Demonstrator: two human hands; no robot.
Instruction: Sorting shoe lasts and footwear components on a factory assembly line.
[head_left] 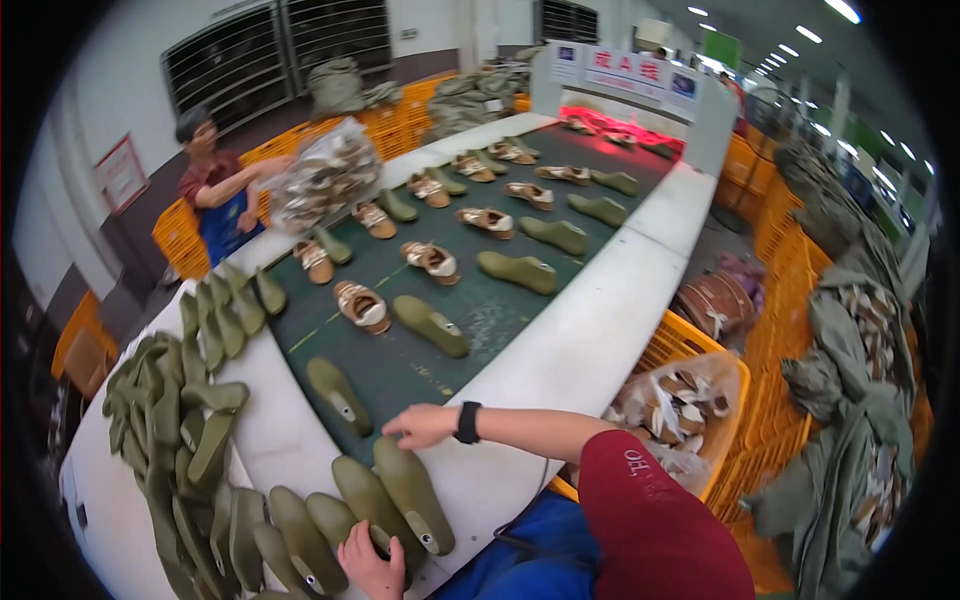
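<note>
My left hand [372,564] rests with fingers apart on the near ends of olive-green shoe lasts lined up on the white table edge. Just above it, my right hand [420,426] reaches left over the tip of the nearest big last [412,495], its fingers stretched out and holding nothing. A single green last [339,396] lies on the dark green conveyor belt [490,345], left of my right fingertips and apart from them. Farther up the belt, lasts such as this one [430,326] lie in rows with brown-and-white shoe uppers [361,306].
A heap of lasts [165,430] covers the table's left side. Across the belt, a person [215,185] holds a clear bag of uppers [325,175]. An orange crate [735,400] with bagged pieces stands right of me. The belt enters a red-lit machine [625,100].
</note>
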